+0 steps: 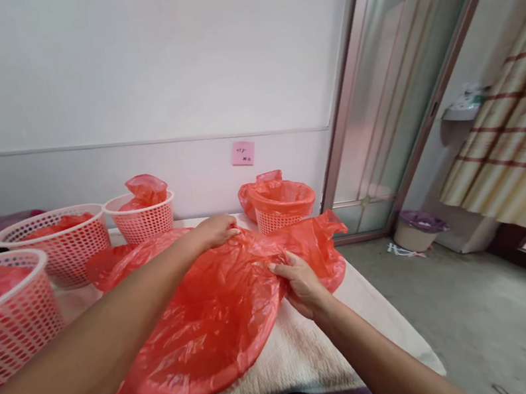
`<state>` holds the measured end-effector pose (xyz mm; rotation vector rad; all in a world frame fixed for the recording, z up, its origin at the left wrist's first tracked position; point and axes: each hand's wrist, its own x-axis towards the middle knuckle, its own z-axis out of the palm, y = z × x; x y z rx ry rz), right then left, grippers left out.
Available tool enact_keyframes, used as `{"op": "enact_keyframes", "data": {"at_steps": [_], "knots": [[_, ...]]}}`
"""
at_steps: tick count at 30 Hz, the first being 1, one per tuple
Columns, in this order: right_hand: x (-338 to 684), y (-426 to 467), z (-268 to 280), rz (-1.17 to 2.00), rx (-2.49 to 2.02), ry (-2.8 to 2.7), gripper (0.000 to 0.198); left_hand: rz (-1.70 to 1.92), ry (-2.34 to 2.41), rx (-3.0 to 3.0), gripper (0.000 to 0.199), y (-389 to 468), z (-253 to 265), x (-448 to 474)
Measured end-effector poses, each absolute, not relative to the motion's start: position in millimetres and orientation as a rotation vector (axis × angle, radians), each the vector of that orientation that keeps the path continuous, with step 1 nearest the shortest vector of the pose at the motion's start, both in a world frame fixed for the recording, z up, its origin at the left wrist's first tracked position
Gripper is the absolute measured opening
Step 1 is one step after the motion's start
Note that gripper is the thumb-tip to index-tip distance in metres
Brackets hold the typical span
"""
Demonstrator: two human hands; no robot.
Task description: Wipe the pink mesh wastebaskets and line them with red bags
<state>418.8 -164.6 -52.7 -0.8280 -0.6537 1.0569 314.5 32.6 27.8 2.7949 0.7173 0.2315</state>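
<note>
Gripping the red plastic bag (199, 329) at twelve o'clock, your right hand (304, 284) clamps its folds between thumb and fingers; your left hand (218, 230), slightly farther off, has its fingers closed on it as well. Three perforated baskets (83, 250) recede from ten to eleven o'clock, and a red-lined basket (270, 221) stands just past twelve, near the wall (144, 62).

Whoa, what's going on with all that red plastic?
A person is holding a big red plastic bag over a white-covered table. The left-hand grip and the right-hand grip each have a gathered part of it, while the rest spreads out, rounded. Pink baskets with more red plastic inside stand to the left. Another basket, red plastic over its rim, stands behind.
</note>
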Motion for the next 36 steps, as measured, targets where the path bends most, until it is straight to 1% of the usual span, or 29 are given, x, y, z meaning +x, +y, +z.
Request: {"op": "enact_keyframes", "data": {"at_steps": [5, 10, 16, 19, 22, 26, 28, 30, 31, 34, 36], "knots": [[411, -169, -48, 1.102, -0.762, -0.707, 0.04, 0.225, 0.722, 2.626, 0.029, 46, 23, 308], [410, -174, -46, 1.156, -0.751, -0.69, 0.035, 0.285, 0.76, 2.478, 0.029, 54, 24, 298], [414, -176, -51, 1.192, -0.842, -0.681, 0.032, 0.299, 0.831, 2.416, 0.026, 53, 25, 292], [426, -174, -49, 1.019, -1.085, -0.747, 0.038, 0.295, 0.865, 2.421, 0.025, 52, 24, 293], [438, -171, -36, 0.684, -1.329, -0.911, 0.042, 0.287, 0.877, 2.436, 0.025, 51, 22, 296], [434, -161, -4, 0.207, -1.506, -1.191, 0.025, 0.273, 0.874, 2.463, 0.025, 48, 22, 301], [423, -151, 11, 0.041, -1.638, -1.32, 0.028, 0.268, 0.868, 2.477, 0.025, 44, 23, 305], [413, -137, 20, -0.04, -1.8, -1.451, 0.031, 0.274, 0.868, 2.485, 0.025, 38, 25, 308], [409, -129, 21, -0.047, -1.883, -1.518, 0.029, 0.285, 0.873, 2.486, 0.026, 36, 28, 309], [409, -109, 13, 0.012, -2.038, -1.669, 0.015, 0.358, 0.929, 2.476, 0.029, 32, 42, 306], [414, -102, 3, 0.024, -2.058, -1.704, 0.016, 0.416, 0.991, 2.46, 0.03, 33, 56, 295]]}}
